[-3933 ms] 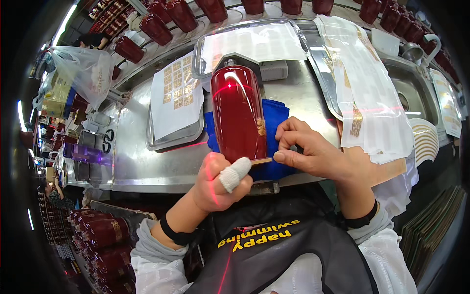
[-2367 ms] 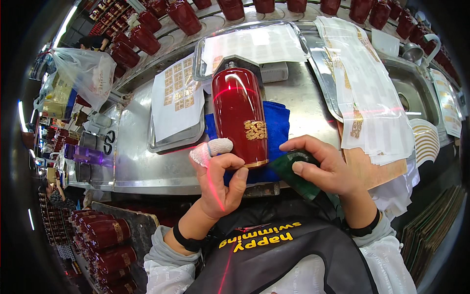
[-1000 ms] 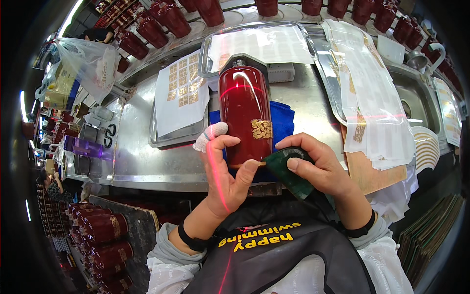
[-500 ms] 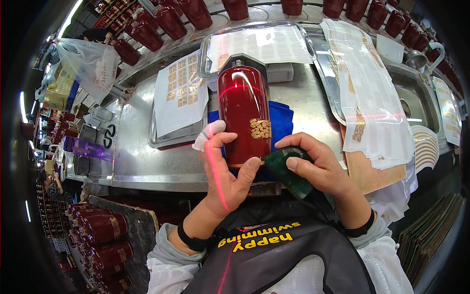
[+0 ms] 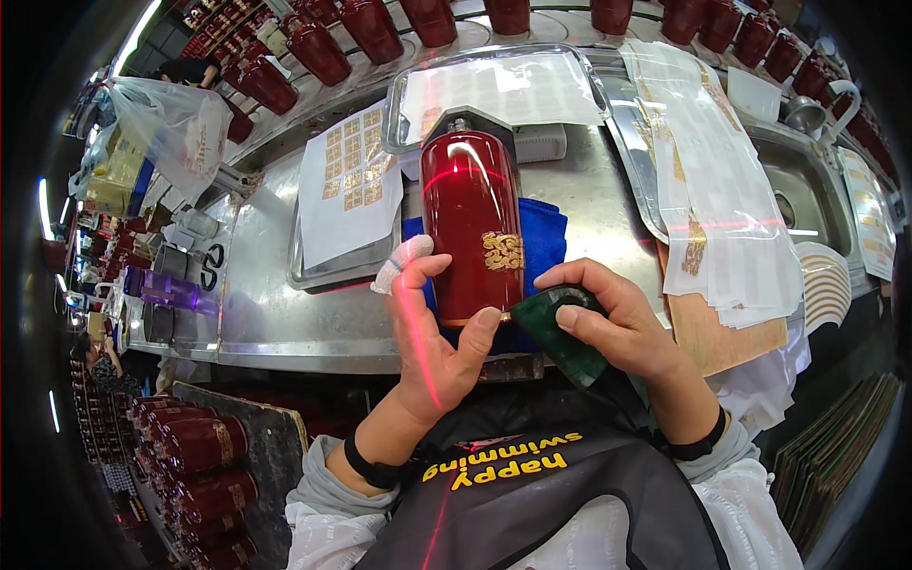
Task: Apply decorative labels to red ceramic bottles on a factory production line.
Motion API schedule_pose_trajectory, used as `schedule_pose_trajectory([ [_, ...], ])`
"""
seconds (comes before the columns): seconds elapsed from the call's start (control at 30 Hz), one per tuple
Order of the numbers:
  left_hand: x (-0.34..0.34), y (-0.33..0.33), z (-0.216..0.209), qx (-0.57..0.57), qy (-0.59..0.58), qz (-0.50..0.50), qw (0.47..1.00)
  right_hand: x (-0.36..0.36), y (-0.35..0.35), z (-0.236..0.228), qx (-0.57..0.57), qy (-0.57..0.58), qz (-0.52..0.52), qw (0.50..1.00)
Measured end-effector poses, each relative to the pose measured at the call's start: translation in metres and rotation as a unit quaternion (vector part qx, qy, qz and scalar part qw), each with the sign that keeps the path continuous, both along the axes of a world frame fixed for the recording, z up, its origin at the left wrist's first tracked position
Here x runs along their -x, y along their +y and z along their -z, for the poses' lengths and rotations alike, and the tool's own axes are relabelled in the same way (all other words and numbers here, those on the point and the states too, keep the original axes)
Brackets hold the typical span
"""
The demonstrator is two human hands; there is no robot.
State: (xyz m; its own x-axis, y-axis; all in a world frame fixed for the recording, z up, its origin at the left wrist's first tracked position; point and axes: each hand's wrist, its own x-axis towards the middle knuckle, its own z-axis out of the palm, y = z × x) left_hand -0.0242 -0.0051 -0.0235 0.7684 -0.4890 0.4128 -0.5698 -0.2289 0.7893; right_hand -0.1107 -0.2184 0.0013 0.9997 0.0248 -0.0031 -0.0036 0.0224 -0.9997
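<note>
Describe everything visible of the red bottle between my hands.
The bottle is glossy dark red, like glass or glazed ceramic. It lies on blue cloth, neck pointing away from you. A gold scroll ornament marks its lower right; red light crosses its shoulder. Your left hand appears to touch its left side and base; a green sheet apparently reaches its base edge.

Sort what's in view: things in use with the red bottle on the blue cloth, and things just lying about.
Apparently in use:
red bottle, beside the left hand
gold decal on it
dark green piece, in the right hand
blue cloth, beneath

Apparently just lying about:
plastic bag
purple object
round metal vessel
</note>
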Motion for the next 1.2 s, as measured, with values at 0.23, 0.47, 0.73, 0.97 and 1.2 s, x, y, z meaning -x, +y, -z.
schedule_pose_trajectory([
  [0.23,0.003,0.009,0.001,0.1,-0.113,0.0,0.989,0.002,-0.004,0.0,0.022,0.0,0.017,1.0],
  [0.47,0.0,0.014,-0.003,-0.143,-0.533,0.008,0.834,0.003,-0.001,0.008,-0.051,0.016,0.056,0.997],
  [0.73,-0.003,0.011,-0.014,-0.085,-0.421,0.055,0.901,-0.002,0.018,-0.001,0.001,-0.002,0.174,0.985],
  [0.97,0.004,0.013,-0.018,-0.163,-0.306,-0.038,0.937,-0.012,0.045,-0.008,0.129,-0.082,0.194,0.969],
  [1.2,-0.006,0.006,-0.008,-0.151,-0.3,-0.02,0.942,-0.01,0.047,-0.001,0.088,-0.078,0.191,0.975],
])
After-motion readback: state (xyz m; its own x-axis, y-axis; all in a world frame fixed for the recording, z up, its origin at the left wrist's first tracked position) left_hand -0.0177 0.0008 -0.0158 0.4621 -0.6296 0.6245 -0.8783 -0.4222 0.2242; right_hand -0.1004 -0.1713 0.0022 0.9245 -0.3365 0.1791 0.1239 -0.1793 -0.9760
